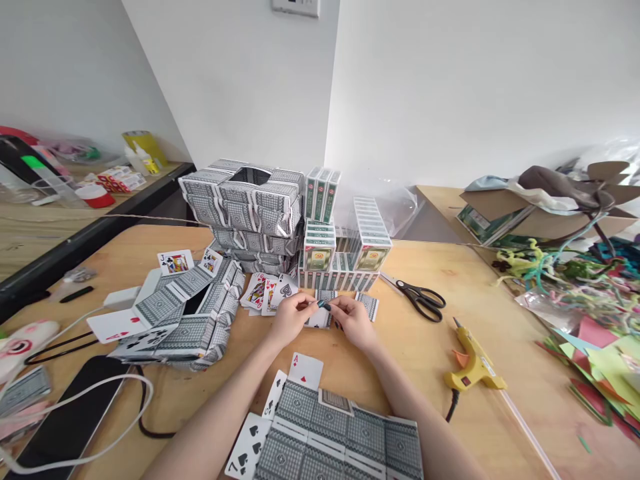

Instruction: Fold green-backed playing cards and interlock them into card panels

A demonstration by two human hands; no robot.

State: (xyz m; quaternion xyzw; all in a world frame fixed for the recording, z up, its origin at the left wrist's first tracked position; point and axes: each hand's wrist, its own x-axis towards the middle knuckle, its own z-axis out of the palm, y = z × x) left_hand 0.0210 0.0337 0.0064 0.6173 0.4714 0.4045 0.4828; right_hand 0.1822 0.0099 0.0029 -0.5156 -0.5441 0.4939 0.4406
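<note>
My left hand point(293, 319) and my right hand point(354, 321) meet above the table, fingertips pinched together at a playing card point(316, 321) whose pale face partly shows below them. The fingers cover much of that card. Face-down cards lie close by, one behind the fingertips point(327, 294) and another beyond my right hand point(367, 305). Left of my left hand is a loose pile of face-up cards point(257, 291), with an ace of spades point(285, 289) near it. Between my forearms sits a panel of joined grey-backed cards point(333, 427), with an ace of diamonds point(306, 369) sticking out at its far edge.
Boxes covered in cards point(240, 200) are stacked at the back, beside packaged card decks point(320, 257). Another card-covered box point(200, 327) stands left, near a phone point(70, 413) and cables. Scissors point(423, 298), a yellow glue gun point(473, 363) and paper scraps point(600, 353) lie right.
</note>
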